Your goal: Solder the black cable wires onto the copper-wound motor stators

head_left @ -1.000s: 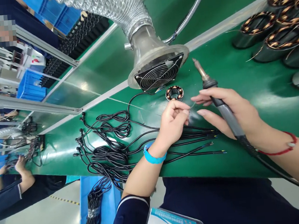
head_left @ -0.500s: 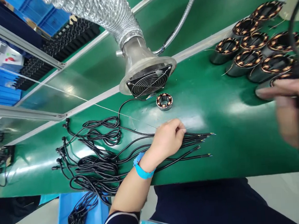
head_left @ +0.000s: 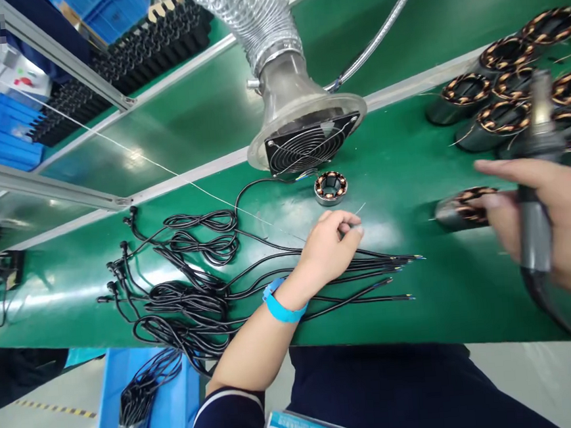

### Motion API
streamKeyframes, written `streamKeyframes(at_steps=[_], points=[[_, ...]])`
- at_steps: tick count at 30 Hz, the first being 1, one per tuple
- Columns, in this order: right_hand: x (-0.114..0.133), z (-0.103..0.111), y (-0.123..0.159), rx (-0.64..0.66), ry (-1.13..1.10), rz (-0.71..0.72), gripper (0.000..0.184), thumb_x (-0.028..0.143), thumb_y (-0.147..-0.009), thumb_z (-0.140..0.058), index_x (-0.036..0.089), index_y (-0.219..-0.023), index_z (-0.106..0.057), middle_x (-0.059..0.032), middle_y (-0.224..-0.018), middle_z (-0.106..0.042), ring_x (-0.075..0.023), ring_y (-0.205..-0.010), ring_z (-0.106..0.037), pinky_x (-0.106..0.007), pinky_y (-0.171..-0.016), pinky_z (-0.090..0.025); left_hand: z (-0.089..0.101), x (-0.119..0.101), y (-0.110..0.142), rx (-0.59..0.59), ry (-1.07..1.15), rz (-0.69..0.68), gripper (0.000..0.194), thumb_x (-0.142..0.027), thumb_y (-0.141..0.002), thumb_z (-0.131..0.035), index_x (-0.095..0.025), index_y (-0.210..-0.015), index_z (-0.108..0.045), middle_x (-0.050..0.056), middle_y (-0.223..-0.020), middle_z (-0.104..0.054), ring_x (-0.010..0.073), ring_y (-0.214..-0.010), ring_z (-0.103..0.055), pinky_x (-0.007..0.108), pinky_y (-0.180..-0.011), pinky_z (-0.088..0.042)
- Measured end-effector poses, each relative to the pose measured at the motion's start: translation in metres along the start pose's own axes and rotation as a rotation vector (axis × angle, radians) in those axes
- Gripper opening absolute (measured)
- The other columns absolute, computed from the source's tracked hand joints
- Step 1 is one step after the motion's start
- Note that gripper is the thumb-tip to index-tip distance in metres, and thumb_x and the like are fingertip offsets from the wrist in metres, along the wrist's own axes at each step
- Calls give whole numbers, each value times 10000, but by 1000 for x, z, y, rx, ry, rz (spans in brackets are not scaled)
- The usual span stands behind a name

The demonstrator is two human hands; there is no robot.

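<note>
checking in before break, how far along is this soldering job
Early, by the look of it. Done: black cables laid out with stripped ends. In hand: left hand pinches solder wire, right hand grips the soldering iron. Left: the small stator and the stators behind.

On the bench (head_left: 444,280), the cables (head_left: 197,293) lay at nine o'clock of the left hand (head_left: 327,243). A small stator (head_left: 331,187) sat at twelve of it, the fan (head_left: 309,143) behind. The stators (head_left: 503,91) clustered at two o'clock, one (head_left: 456,208) beside the right hand (head_left: 557,219) holding the iron (head_left: 534,174).
</note>
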State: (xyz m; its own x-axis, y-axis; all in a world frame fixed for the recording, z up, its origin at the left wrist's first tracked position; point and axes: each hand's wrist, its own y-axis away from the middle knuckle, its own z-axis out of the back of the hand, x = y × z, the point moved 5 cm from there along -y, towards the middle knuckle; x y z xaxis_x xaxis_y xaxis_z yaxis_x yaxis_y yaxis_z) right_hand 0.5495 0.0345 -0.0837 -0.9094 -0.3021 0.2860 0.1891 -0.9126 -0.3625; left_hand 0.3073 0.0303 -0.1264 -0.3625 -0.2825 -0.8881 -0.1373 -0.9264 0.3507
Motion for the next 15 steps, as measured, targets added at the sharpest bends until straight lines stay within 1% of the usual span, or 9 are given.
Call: streamKeyframes(at_steps=[1,2,4,6,8,10,12,13,15], points=[[15,1,-4,0,-55,61,409,434,-977,-494,290,-1340,-612,-68,-995,-726,-225,-648,-655,-357,-507,-470,1,1,-2,-8,9,0,110,-141,-867,-650,-142,-977,-650,-18,-856,-528,91,-715,-466,280,-765,-431],[29,0,-8,8,-111,133,405,367,-975,-488,293,-1360,-591,-52,-987,-735,-215,-692,-679,-336,-535,-493,2,2,-3,-12,21,-4,133,-156,-877,-648,-137,-1008,-661,-17,-852,-531,90,-705,-462,279,-760,-431],[47,-5,-15,41,-172,259,467,260,-937,-471,282,-1397,-548,-38,-996,-746,-212,-780,-706,-319,-603,-533,4,2,-5,-11,44,-23,158,-188,-902,-634,-137,-1044,-679,-13,-843,-542,97,-714,-474,277,-762,-435],[54,-14,-19,76,-167,349,519,225,-878,-453,248,-1390,-538,-69,-1068,-743,-237,-820,-710,-348,-630,-551,4,2,-6,11,47,-49,138,-201,-918,-618,-147,-1019,-695,-2,-849,-577,111,-756,-506,277,-781,-440],[56,-22,-18,110,-188,418,522,218,-848,-450,222,-1362,-537,-111,-1161,-718,-256,-848,-713,-367,-625,-558,2,2,-7,55,40,-72,107,-195,-924,-599,-155,-929,-698,10,-862,-620,124,-801,-533,279,-802,-439],[56,-28,-13,160,-264,439,511,217,-862,-459,214,-1370,-512,-123,-1125,-715,-247,-838,-715,-354,-620,-568,1,2,-8,90,50,-86,133,-178,-921,-583,-156,-827,-674,10,-853,-639,128,-820,-542,280,-817,-434],[54,-32,-6,212,-348,397,514,242,-899,-473,226,-1412,-474,-110,-1076,-710,-232,-837,-718,-340,-644,-588,0,2,-10,104,118,-74,170,-161,-910,-575,-156,-754,-641,-2,-806,-627,117,-794,-533,273,-812,-428],[53,-34,-3,230,-387,362,514,270,-919,-480,235,-1432,-457,-110,-1094,-702,-230,-856,-720,-337,-657,-597,0,2,-11,108,174,-52,180,-153,-901,-576,-155,-728,-627,-8,-779,-615,108,-767,-523,265,-795,-424],[52,-37,2,249,-445,297,524,346,-948,-510,248,-1456,-428,-124,-1198,-673,-237,-910,-724,-332,-657,-606,1,3,-12,127,318,31,192,-132,-878,-575,-152,-690,-603,-19,-724,-585,84,-685,-485,242,-723,-412]])
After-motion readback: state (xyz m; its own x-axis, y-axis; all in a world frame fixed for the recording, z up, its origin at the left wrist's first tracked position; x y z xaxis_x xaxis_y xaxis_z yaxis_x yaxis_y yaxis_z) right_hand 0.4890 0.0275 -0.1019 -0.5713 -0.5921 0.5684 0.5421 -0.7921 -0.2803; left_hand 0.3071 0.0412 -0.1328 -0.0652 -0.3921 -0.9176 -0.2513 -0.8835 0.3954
